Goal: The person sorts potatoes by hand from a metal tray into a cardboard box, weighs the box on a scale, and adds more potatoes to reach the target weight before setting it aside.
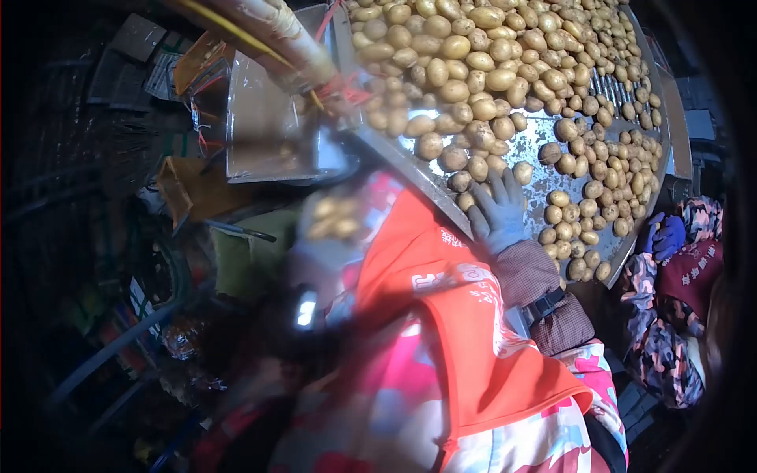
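Note:
Potatoes [473, 63] lie heaped over the far part of a metal sorting table [528, 142]. My right hand [502, 214], in a grey-blue glove, rests at the table's near edge with its fingers spread beside a few potatoes. Off that edge to the left, my left hand [309, 258] is smeared by motion and carries several small potatoes [335, 217] in front of my body. A bright spot shows on the left forearm.
An open box [268, 126] stands left of the table, under a wrapped post [296, 47] with red string. Farther left is a cardboard carton [185, 193]. At the right edge of the table, another person [670, 292] wears purple gloves. Small potatoes [576, 229] cover the right side.

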A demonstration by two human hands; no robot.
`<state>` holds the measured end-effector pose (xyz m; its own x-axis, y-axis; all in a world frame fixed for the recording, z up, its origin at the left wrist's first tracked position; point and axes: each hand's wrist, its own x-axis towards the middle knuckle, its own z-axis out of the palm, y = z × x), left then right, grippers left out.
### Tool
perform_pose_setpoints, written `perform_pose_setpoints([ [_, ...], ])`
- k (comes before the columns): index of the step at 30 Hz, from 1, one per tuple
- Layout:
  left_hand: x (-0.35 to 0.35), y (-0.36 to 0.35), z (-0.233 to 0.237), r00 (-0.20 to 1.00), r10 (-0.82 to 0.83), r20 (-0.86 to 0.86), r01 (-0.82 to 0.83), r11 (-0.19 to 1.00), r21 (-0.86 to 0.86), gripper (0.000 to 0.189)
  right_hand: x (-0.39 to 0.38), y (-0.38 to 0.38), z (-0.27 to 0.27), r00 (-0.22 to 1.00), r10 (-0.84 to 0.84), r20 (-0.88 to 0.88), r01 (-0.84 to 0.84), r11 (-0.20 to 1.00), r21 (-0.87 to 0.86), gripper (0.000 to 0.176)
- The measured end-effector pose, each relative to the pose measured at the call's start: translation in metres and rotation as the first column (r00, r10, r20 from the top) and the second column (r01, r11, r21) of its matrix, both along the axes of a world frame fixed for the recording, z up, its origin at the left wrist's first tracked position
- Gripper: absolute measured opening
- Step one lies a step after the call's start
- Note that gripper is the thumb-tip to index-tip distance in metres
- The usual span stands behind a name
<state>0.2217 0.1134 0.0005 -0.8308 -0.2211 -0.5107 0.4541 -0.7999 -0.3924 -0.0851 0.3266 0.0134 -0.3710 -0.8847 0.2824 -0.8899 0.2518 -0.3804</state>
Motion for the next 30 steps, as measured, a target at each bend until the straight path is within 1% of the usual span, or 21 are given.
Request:
perform_pose_setpoints([
  [2,0.081,-0.020,-0.002,0.972,0.202,-0.121,-0.181,0.970,0.164,0.016,0.001,0.007,-0.001,1.000,-0.003,-0.009,0.003,1.000,0.003,0.049],
  [3,0.121,-0.035,-0.006,0.962,0.248,0.118,-0.248,0.969,-0.012,0.019,0.000,0.010,-0.002,1.000,-0.010,-0.017,0.010,1.000,-0.001,0.050],
  [5,0.190,-0.064,-0.012,0.764,0.388,0.516,-0.241,0.913,-0.330,0.025,-0.004,0.021,-0.008,0.999,0.013,0.040,-0.016,0.996,0.091,0.050],
  [7,0.247,-0.104,-0.026,0.534,0.467,0.705,-0.095,0.862,-0.499,0.031,-0.011,0.034,-0.009,0.999,-0.011,0.054,0.001,0.984,0.177,0.052],
  [10,0.254,-0.159,-0.052,0.292,0.478,0.828,0.197,0.817,-0.541,0.041,-0.016,0.068,0.003,0.993,-0.118,0.016,0.111,0.966,0.235,0.055],
  [11,0.234,-0.169,-0.055,0.248,0.468,0.848,0.293,0.799,-0.526,0.045,-0.018,0.083,0.001,0.986,-0.165,0.003,0.162,0.970,0.182,0.055],
  [13,0.144,-0.154,-0.035,0.285,0.396,0.873,0.532,0.692,-0.488,0.052,-0.013,0.105,-0.020,0.973,-0.230,-0.012,0.230,0.972,0.047,0.056],
  [14,0.065,-0.115,0.005,0.329,0.286,0.900,0.730,0.528,-0.435,0.052,-0.011,0.115,-0.018,0.949,-0.284,0.139,0.282,0.959,0.033,0.056],
  [15,-0.013,-0.075,0.044,0.354,0.201,0.914,0.867,0.297,-0.401,0.052,-0.003,0.127,-0.015,0.936,-0.338,0.099,0.336,0.941,0.041,0.055],
  [16,-0.065,-0.063,0.040,0.337,0.073,0.939,0.933,0.108,-0.343,0.050,0.004,0.138,-0.011,0.919,-0.391,0.054,0.389,0.920,0.046,0.054],
  [17,-0.087,-0.063,0.010,0.585,-0.113,0.803,0.798,-0.098,-0.595,0.050,0.006,0.151,-0.009,0.896,-0.444,0.003,0.443,0.895,0.048,0.052],
  [18,-0.125,-0.044,0.010,0.585,0.033,0.811,0.745,-0.418,-0.520,0.050,-0.002,0.169,-0.027,0.880,-0.473,0.029,0.468,0.877,0.107,0.045],
  [19,-0.167,-0.017,0.007,0.603,0.174,0.779,0.653,-0.669,-0.355,0.049,-0.018,0.185,-0.039,0.812,-0.582,0.040,0.561,0.798,0.218,0.041],
  [20,-0.198,-0.004,0.013,0.754,0.242,0.611,0.470,-0.849,-0.243,0.052,-0.028,0.198,-0.044,0.726,-0.687,0.041,0.643,0.698,0.314,0.038],
  [21,-0.224,0.008,0.021,0.878,0.243,0.413,0.290,-0.955,-0.055,0.055,-0.046,0.214,-0.050,0.717,-0.689,-0.104,0.697,0.706,0.125,0.036],
  [23,-0.262,0.022,0.029,0.714,0.270,0.646,0.260,-0.959,0.112,0.060,-0.095,0.259,-0.078,0.649,-0.703,-0.290,0.709,0.697,-0.105,0.039],
  [25,-0.279,0.034,0.047,0.543,0.334,0.770,0.228,-0.942,0.247,0.064,-0.149,0.277,-0.101,0.615,-0.735,-0.286,0.755,0.654,-0.058,0.048],
  [26,-0.289,0.040,0.055,0.468,0.359,0.807,0.218,-0.933,0.288,0.065,-0.170,0.269,-0.086,0.603,-0.760,-0.243,0.790,0.611,0.048,0.052],
  [27,-0.293,0.046,0.058,0.387,0.384,0.838,0.197,-0.923,0.332,0.067,-0.165,0.261,-0.082,0.556,-0.777,-0.295,0.830,0.541,0.139,0.057],
  [28,-0.293,0.045,0.052,0.381,0.407,0.830,0.174,-0.913,0.368,0.071,-0.153,0.242,-0.063,0.517,-0.780,-0.354,0.856,0.463,0.229,0.062],
  [30,-0.291,0.044,0.038,0.460,0.393,0.796,0.176,-0.919,0.352,0.059,-0.125,0.170,-0.056,0.448,-0.844,-0.294,0.888,0.383,0.254,0.066],
])
